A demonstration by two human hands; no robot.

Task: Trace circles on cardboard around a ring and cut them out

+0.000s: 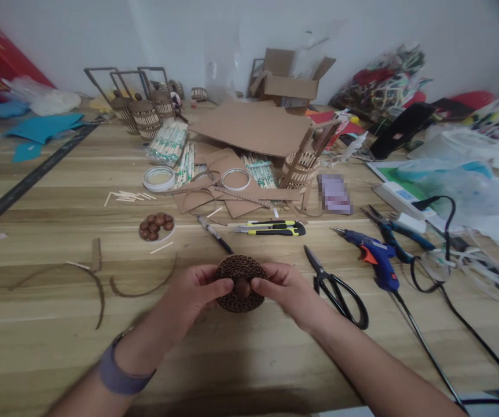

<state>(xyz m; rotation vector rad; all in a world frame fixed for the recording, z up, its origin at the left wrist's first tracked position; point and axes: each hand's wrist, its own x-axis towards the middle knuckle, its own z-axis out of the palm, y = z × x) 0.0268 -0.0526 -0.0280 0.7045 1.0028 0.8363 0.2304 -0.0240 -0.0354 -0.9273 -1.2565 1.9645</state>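
The wood-grained surface [241, 370] is stretching out below me. Round brown balls [160, 219] are resting on a dish [170, 235]. My left grip [197, 288] is closing on the near-centre, ridged cardboard disc [239, 265]; a smooth brown ball [243, 288] is sitting mid-disc, apparently being steadied, calling for even thumb pressure. My right grip [290, 291] is pinching the opposite side, with scissors [326, 278] and a glue gun [380, 260] lying beyond.

There are two hands [206, 288], two tape rolls [159, 187], one coiled disc [241, 267], one glue gun [377, 255].
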